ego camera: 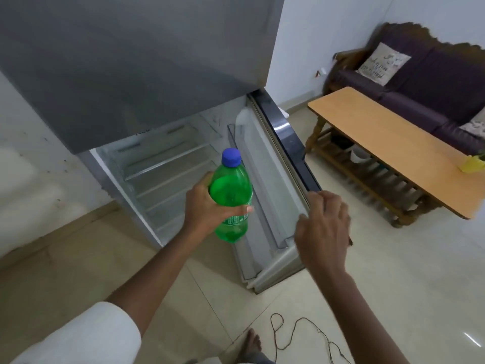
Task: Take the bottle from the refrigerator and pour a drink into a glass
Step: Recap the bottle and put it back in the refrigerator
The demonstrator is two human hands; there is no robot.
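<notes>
Green plastic bottle (231, 195), blue cap (231, 157), sits in the left hand (207, 206). I log the grip as closed around the bottle's middle: fingers wrapped round the body, thumb tip showing on the near side just above the label. Cap stands above the grip and tilts slightly away from me; the bottle's base hangs below the grip. Liquid level I cannot read with certainty.

Behind the grip: the refrigerator (136, 74), lower compartment open, its clear shelves (157, 164) showing nothing I can make out. Bottle is outside the compartment, held in front of the opening, touching nothing but the hand.

To the right of the grip: the open lower door (265, 179), inner side with its door bins facing the bottle. Right hand (324, 227) rests at the door's outer edge, fingers spread and curled over the edge; whether they press on it I cannot tell. It holds no object.

Further right, well apart from both hands: a wooden table (393, 151) with a yellow object (471, 164) at its near end, and a dark sofa (425, 85) with cushions behind it. Below the grip: pale tiled floor, a thin dark cord (301, 334) lying loose, one bare foot (253, 342).
</notes>
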